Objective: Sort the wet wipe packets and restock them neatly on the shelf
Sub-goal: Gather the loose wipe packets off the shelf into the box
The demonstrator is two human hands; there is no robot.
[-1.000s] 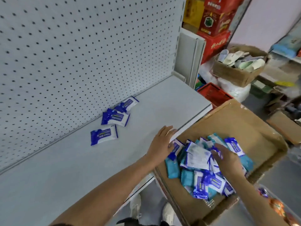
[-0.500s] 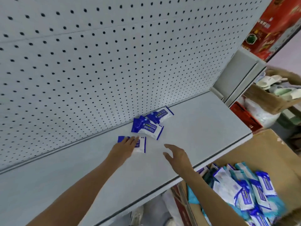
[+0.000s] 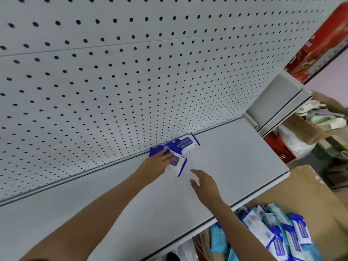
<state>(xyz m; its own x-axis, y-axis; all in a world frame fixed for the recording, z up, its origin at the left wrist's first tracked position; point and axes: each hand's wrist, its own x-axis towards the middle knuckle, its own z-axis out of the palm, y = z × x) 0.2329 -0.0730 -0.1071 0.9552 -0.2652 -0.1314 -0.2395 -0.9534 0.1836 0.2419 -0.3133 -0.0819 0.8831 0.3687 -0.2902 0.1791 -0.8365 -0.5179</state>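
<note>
On the grey shelf [image 3: 235,162], up against the white pegboard back panel [image 3: 131,81]: a small cluster of blue-and-white wet wipe packets. Left hand [image 3: 156,164] lies on the nearest packet [image 3: 178,163], fingers laid flat over its left end, pressing rather than curled round it; that packet sits tilted, one corner pointing toward the shelf front. A second packet [image 3: 185,144] lies just behind it, touching the pegboard base, blue print on a white panel; the characters are blurred, not readable. A third blue packet [image 3: 155,150] peeks out from under the left fingers. Right hand [image 3: 204,187] hovers just above the shelf near the front packet, fingers loosely spread, holding nothing, not touching any packet. Lower right, below the shelf edge: a cardboard box [image 3: 301,194] with a loose pile of packets [image 3: 278,234], blue-white and teal mixed, labels too smeared to read. Top right: a red carton [image 3: 323,44] with gold print, unreadable.
</note>
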